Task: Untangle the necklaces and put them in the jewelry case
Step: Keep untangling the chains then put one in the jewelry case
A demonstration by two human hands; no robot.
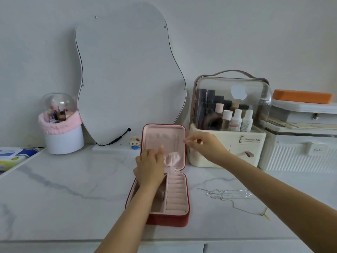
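The white marble-look countertop [73,189] is smooth with grey veins and a soft sheen. On it, the red jewelry case [168,219] looks velvety and matt outside, with pale pink soft fabric lining. To its right lie thin silvery metal necklaces [228,193], glinting. Far right, the cream plastic cosmetics organizer [228,157] has a clear glossy lid.

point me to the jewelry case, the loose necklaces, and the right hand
jewelry case [176,195]: head view, ring-roll rows in the pink base.
necklaces [228,194]: head view, silver chains on the marble, right of the case.
right hand [202,145]: head view, back of the hand at the lid's right edge.
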